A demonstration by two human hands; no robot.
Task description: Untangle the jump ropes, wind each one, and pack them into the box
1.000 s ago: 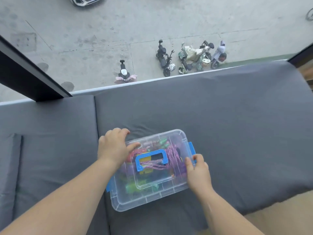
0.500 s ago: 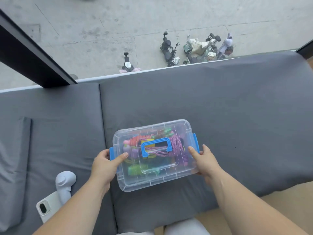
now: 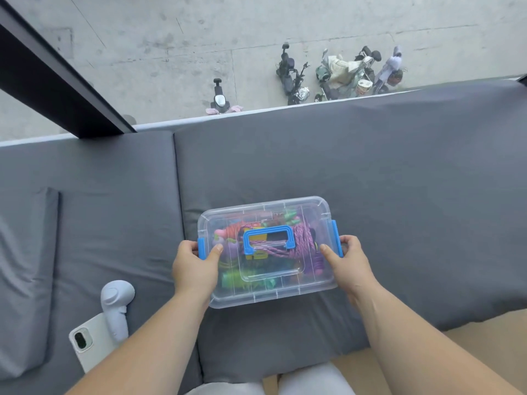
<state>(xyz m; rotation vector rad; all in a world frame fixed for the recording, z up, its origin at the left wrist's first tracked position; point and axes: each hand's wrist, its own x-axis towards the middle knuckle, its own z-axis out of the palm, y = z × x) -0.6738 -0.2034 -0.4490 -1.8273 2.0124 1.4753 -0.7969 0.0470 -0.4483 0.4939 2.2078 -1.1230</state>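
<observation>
Grey cushions (image 3: 385, 181) below a window are seen from above. The left hand (image 3: 194, 266) is curled round the left end of the clear box (image 3: 273, 297), thumb laid on the lid and fingers wrapped at the blue latch (image 3: 201, 248). The right hand (image 3: 350, 260) is clamped likewise on the right end. Wound jump ropes (image 3: 302, 246) are seen inside, under the closed lid. A controller (image 3: 115, 303) and a phone (image 3: 91, 349) are laid to the left.
</observation>
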